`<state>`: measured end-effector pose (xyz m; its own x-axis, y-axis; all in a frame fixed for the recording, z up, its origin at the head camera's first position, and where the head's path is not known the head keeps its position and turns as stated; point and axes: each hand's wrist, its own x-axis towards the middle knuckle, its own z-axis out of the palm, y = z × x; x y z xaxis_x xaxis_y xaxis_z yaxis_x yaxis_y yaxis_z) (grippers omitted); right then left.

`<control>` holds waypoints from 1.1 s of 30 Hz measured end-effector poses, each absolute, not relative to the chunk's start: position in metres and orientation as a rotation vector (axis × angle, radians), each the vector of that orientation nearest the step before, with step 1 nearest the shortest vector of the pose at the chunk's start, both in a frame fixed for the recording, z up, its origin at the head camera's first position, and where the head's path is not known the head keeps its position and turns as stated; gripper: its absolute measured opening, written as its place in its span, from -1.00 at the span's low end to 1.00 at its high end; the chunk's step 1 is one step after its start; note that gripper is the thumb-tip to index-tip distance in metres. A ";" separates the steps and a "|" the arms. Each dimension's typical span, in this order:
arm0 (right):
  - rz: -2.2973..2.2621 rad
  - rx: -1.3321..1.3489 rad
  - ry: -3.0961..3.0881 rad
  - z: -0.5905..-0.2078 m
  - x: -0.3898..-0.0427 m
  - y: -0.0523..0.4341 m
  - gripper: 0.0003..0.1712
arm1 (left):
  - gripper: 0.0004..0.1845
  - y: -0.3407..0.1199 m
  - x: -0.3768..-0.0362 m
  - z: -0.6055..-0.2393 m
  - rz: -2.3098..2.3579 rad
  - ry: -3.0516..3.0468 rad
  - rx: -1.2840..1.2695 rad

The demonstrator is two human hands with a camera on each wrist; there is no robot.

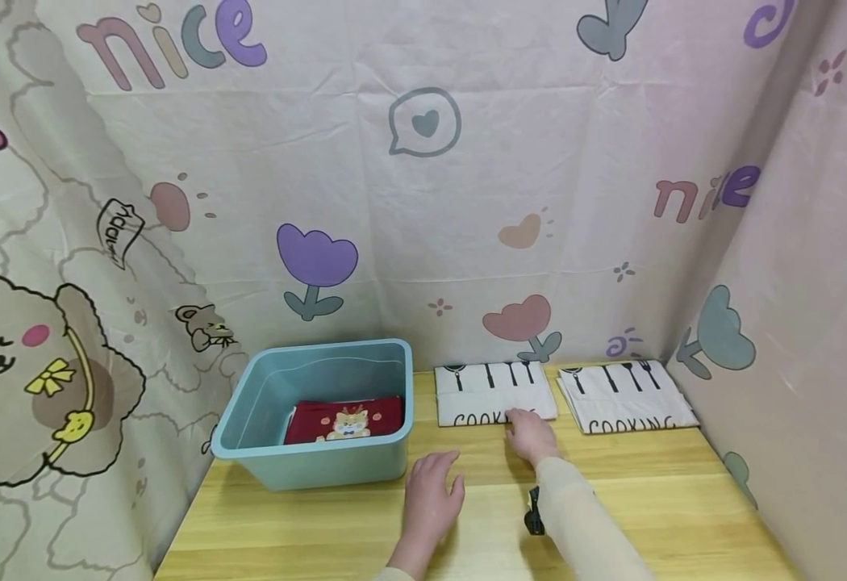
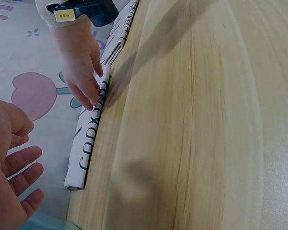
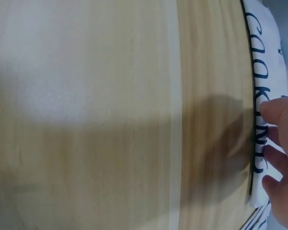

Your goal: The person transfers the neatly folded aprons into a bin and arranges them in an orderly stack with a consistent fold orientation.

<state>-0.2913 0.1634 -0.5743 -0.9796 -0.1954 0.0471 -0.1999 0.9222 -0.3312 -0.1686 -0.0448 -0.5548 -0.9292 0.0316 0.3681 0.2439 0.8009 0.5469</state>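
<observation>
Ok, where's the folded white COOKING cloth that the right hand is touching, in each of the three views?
Head: folded COOKING cloth at centre right, beside the blue bin, on the wooden table.
Left wrist: a thin strip on edge, left of centre, under the right hand.
Right wrist: along the right edge.
Shared landmark: the black COOKING lettering.

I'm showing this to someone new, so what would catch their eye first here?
Probably the blue bin at the table's back left, with a red folded cloth inside. Next, two white folded COOKING cloths at the back: the right hand touches the nearer-to-bin cloth, the other cloth beside it.
</observation>
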 end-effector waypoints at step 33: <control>0.411 0.248 -2.942 -0.585 -0.271 0.172 -0.84 | -0.61 -0.050 -0.179 -0.563 -1.046 -2.641 -0.103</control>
<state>-0.2713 0.1715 -0.5850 -0.9733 -0.1411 0.1808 -0.1853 0.9485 -0.2570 -0.1791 -0.0499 -0.5626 -0.9530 -0.0426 0.2999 0.1743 0.7327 0.6579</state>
